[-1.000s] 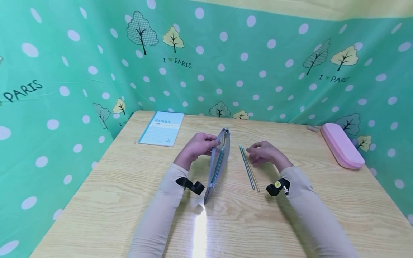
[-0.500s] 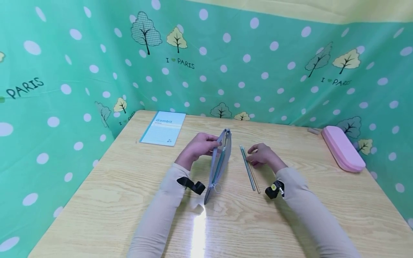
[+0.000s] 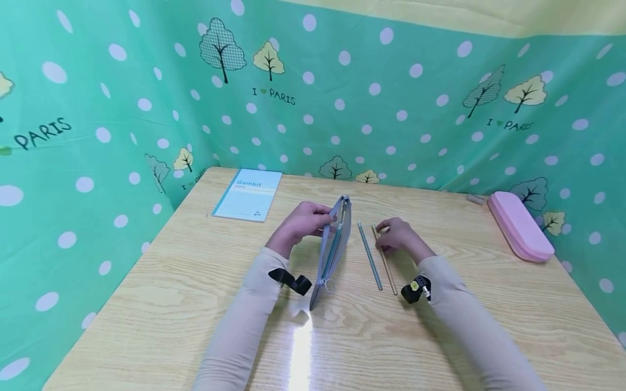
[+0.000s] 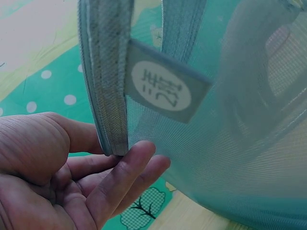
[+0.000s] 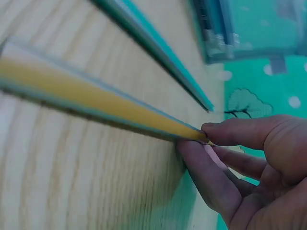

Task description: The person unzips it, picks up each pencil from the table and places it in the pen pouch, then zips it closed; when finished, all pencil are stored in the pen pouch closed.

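Note:
My left hand (image 3: 305,221) grips the zipped edge of a translucent grey-blue mesh pencil pouch (image 3: 344,231), which stands upright with its mouth parted. Thumb and fingers pinch the zipper strip (image 4: 109,81) in the left wrist view, below a fabric tag (image 4: 163,88). Teal pencils (image 3: 332,251) show inside the pouch. To the right, my right hand (image 3: 398,236) pinches a gold-yellow pencil (image 3: 388,271) near its far end, between thumb and fingertip. A teal pencil (image 3: 370,256) lies on the table between that pencil and the pouch.
A light-blue notebook (image 3: 248,195) lies at the back left of the wooden table (image 3: 195,304). At the right stands a pink pencil case (image 3: 520,225), with a small grey-brown piece (image 3: 475,199) behind it. A green patterned curtain (image 3: 342,108) hangs along the back and sides.
My right hand has reached left to the pencils and taken the gold-yellow one by its far end. A gap has opened between it and the teal pencil. The left hand and pouch stay put.

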Tool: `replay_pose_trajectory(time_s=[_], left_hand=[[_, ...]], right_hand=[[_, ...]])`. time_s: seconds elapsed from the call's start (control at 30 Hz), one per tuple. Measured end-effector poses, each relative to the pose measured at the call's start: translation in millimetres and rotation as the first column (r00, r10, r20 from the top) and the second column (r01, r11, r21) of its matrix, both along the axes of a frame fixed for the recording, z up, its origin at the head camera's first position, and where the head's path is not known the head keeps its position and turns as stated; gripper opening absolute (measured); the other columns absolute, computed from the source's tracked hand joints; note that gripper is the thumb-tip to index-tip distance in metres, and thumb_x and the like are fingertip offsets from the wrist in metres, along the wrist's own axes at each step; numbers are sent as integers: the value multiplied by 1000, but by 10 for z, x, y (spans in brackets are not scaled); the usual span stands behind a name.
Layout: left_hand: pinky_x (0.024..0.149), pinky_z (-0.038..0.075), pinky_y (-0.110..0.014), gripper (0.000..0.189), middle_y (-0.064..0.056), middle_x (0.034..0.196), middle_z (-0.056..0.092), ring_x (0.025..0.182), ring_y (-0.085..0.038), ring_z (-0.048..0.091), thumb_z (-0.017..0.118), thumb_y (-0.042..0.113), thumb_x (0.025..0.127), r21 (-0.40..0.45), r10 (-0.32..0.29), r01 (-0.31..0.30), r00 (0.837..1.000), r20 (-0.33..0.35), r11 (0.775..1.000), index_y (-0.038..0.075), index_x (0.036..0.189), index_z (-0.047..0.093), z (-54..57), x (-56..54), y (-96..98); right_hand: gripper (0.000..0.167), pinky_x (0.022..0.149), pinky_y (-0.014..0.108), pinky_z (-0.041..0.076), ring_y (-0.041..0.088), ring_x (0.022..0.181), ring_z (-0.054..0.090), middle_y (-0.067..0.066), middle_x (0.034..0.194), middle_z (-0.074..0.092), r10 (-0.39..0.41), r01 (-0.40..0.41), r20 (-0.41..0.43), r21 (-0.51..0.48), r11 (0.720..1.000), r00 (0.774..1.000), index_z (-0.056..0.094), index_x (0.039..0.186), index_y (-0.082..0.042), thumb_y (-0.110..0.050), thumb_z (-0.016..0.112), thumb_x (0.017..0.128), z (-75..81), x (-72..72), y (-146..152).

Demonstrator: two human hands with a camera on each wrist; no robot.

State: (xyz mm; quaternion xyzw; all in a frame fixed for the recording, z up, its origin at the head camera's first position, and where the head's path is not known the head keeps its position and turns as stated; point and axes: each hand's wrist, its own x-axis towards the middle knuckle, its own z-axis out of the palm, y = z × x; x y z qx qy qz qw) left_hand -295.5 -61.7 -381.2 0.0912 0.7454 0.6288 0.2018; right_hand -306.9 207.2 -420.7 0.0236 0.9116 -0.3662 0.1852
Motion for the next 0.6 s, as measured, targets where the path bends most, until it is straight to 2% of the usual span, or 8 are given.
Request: replay_pose_trajectory(time_s=[0.1, 0.2, 0.37, 0.6], left_hand=[[89, 65, -38, 36, -25, 125, 70, 103, -31, 75, 58, 6, 104, 3, -2, 2, 1000, 5, 1000, -7, 138, 61, 8, 0, -1], [89, 64, -38, 36, -26, 125, 69, 102, -30, 75, 58, 5, 104, 1, -4, 4, 1000, 1, 1000, -7, 138, 61, 8, -1, 4], [89, 64, -39, 35, -26, 126, 69, 101, -30, 76, 57, 4, 104, 0, 1, -1, 1000, -9, 1000, -8, 137, 61, -3, -3, 5], [90, 64, -40, 35, -26, 126, 69, 106, -34, 74, 59, 5, 104, 6, -5, 5, 1000, -9, 1000, -7, 136, 61, -11, -8, 20]], right_hand=[[53, 65, 31, 65, 15, 68, 67, 14, 90, 65, -8, 11, 36, -99, 995, 999, 51, 141, 10, 2, 66, 91, 44, 26, 57], [57, 68, 32, 66, 15, 72, 67, 16, 96, 64, -11, 19, 41, -200, 980, 999, 44, 146, 11, 3, 63, 93, 92, 60, 98], [69, 74, 32, 67, 14, 79, 68, 25, 116, 61, -31, 30, 0, -342, 939, 1000, 30, 157, 6, 4, 60, 95, 183, 102, 138], [76, 76, 31, 66, 17, 85, 69, 22, 114, 57, -68, 31, -60, -474, 880, 996, 20, 163, 0, 7, 58, 98, 306, 202, 211]])
